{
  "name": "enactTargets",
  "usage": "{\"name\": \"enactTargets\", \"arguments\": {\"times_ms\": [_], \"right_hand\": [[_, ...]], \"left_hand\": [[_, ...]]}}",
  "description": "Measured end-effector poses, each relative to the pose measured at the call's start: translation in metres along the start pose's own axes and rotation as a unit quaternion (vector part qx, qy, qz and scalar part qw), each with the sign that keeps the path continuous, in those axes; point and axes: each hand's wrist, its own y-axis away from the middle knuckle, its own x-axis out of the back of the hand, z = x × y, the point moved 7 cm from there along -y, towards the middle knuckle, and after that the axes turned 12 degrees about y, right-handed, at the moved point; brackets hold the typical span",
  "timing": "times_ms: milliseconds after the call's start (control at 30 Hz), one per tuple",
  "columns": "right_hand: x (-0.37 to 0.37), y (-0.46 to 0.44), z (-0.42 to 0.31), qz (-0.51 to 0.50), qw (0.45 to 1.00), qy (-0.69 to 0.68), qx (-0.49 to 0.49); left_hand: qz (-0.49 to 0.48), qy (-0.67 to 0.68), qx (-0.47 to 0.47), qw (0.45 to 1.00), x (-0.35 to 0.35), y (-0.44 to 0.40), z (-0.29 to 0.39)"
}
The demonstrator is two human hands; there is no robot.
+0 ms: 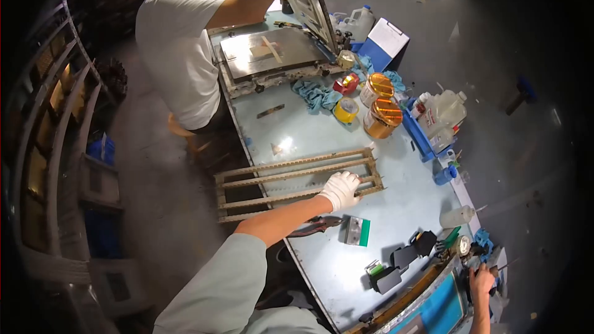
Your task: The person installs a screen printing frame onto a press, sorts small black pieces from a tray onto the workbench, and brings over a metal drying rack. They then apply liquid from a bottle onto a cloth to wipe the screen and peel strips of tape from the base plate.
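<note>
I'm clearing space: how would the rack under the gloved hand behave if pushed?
The rack looks stiff, its bars joined at both ends, and probably light, being mostly gaps. It overhangs the table edge, so might tip if pushed farther out.

A pale, glossy table [408, 201] runs from near to far. At its far end sits a metal press [269, 52]. Right of a flat strip [270, 111] lie blue rags [317, 96], red tape [346, 82], yellow tape [346, 110] and two orange-lidded tins [383, 119]. A slatted rack [297, 173] spans the middle, overhanging the left edge. Nearer are pliers [314, 227], a green-edged scraper [357, 231], black pieces [405, 256] and, rightmost, a white bottle [456, 217].
</note>
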Motion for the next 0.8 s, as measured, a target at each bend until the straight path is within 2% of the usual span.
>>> {"name": "enactTargets", "arguments": {"times_ms": [67,100,200,233,333,367,600,667,800], "right_hand": [[0.005,0.009,-0.006,0.126,0.983,-0.034,0.128],[0.001,0.012,-0.008,0.154,0.974,-0.054,0.155],[0.006,0.009,-0.010,0.078,0.975,-0.074,0.194],[0.018,0.011,-0.013,0.136,0.969,-0.086,0.190],[-0.004,-0.002,-0.012,0.136,0.977,-0.102,0.131],[0.001,-0.001,-0.015,0.217,0.958,-0.123,0.141],[-0.033,-0.010,-0.006,0.160,0.978,-0.049,0.121],[-0.035,-0.009,-0.004,0.158,0.982,-0.050,0.087],[-0.026,-0.010,-0.007,0.137,0.982,-0.059,0.120]], "left_hand": [[-0.001,-0.005,0.001,1.000,0.000,-0.004,-0.002],[-0.013,-0.010,0.009,1.000,0.007,-0.004,0.003],[0.006,-0.014,-0.007,1.000,0.006,-0.003,0.003],[0.007,-0.011,-0.009,1.000,0.005,-0.003,0.003],[-0.002,-0.011,0.000,1.000,0.002,-0.005,0.002],[-0.008,-0.017,-0.006,1.000,0.001,-0.005,0.002],[0.030,-0.014,-0.026,0.999,0.001,-0.002,0.003],[0.014,-0.014,-0.009,1.000,0.002,-0.004,0.003],[0.004,-0.024,-0.005,1.000,0.003,-0.003,0.003]]}}
